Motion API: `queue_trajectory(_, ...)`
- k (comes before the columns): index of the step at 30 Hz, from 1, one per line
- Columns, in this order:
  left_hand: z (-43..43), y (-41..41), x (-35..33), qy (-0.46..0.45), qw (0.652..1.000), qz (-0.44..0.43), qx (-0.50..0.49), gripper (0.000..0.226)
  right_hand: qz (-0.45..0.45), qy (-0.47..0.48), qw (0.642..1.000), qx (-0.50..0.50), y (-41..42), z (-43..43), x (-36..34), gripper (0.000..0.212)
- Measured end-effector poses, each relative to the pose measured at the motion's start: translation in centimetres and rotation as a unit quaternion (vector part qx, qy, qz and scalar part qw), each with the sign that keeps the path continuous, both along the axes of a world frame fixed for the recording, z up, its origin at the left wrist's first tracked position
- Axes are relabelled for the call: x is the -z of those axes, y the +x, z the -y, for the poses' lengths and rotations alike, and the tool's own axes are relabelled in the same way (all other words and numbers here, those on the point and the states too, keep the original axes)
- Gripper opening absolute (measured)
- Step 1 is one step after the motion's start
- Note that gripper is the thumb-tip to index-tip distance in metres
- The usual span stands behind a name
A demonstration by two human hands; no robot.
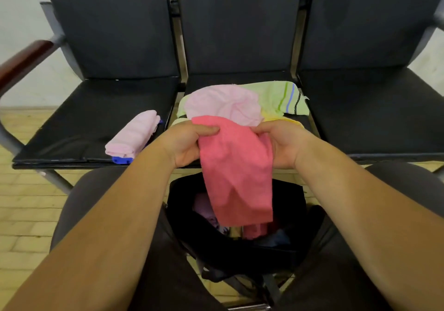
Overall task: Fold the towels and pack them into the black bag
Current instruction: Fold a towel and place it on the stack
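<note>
A coral-pink towel [236,173] hangs between my two hands above the open black bag [187,229]. My left hand [186,142] pinches its upper left corner with thumb on top. My right hand [282,143] grips its upper right edge. The towel's lower end dangles into the bag's mouth, where several folded towels [206,212] lie in shadow. On the middle seat behind lie a crumpled pale pink towel [223,105], a light green striped towel [281,98] and a yellow towel [286,119], partly hidden.
A folded pale pink towel [133,135] rests on a blue towel [121,160] at the left seat's front edge. Three black chairs [370,116] stand in a row ahead. My knees [96,195] flank the bag on the tiled floor.
</note>
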State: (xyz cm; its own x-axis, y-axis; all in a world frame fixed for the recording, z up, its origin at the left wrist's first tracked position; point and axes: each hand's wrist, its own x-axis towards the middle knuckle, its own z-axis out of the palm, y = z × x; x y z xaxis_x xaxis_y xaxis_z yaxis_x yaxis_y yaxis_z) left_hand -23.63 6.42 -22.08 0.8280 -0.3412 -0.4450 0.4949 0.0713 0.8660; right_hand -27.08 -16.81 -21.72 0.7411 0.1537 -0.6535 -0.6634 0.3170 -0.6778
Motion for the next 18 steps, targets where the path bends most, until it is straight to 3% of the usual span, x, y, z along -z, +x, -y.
queue_trajectory(2, -0.2, 0.0, 0.2, 0.046, 0.998, 0.039, -0.012, 0.033, 0.056, -0.117, 0.991, 0.014, 0.4, 0.1, 0.3, 0.029)
queue_trajectory(4, -0.4, 0.2, -0.1, 0.065, 0.995, 0.061, -0.034, 0.032, 0.122, -0.288, 0.949, 0.035, 0.8, 0.4, 0.2, 0.054)
queue_trajectory(5, -0.6, 0.5, -0.1, 0.068, 0.994, 0.067, -0.049, 0.033, 0.15, -0.325, 0.932, 0.048, 0.5, 0.3, -0.3, 0.067)
queue_trajectory(7, -0.9, 1.1, -0.2, 0.078, 0.989, 0.097, -0.079, 0.048, 0.206, -0.32, 0.923, 0.062, 0.6, 0.2, -0.6, 0.073)
queue_trajectory(9, -1.3, 1.7, -0.2, 0.125, 0.975, 0.161, -0.091, 0.089, 0.263, -0.309, 0.913, 0.028, 0.8, 0.0, -0.8, 0.053)
queue_trajectory(11, -1.3, 1.8, -0.5, 0.217, 0.941, 0.258, -0.04, 0.109, 0.322, -0.328, 0.887, -0.043, 0.7, 0.0, -1.4, 0.047)
queue_trajectory(12, -1.2, 1.6, -0.8, 0.281, 0.911, 0.303, -0.009, 0.102, 0.336, -0.372, 0.862, -0.08, 0.7, -0.1, -1.5, 0.055)
queue_trajectory(14, -0.5, 1.2, -1.1, 0.413, 0.844, 0.342, 0.02, 0.064, 0.343, -0.496, 0.783, -0.154, 0.8, -0.4, -1.4, 0.062)
queue_trajectory(16, 0.3, 1.0, -0.6, 0.504, 0.785, 0.354, 0.071, 0.013, 0.315, -0.6, 0.699, -0.228, 1.2, -1.0, -0.6, 0.035)
queue_trajectory(18, 0.8, 1.0, 0.7, 0.551, 0.749, 0.334, 0.156, 0.002, 0.224, -0.654, 0.639, -0.337, 1.1, -1.5, 0.5, 0.009)
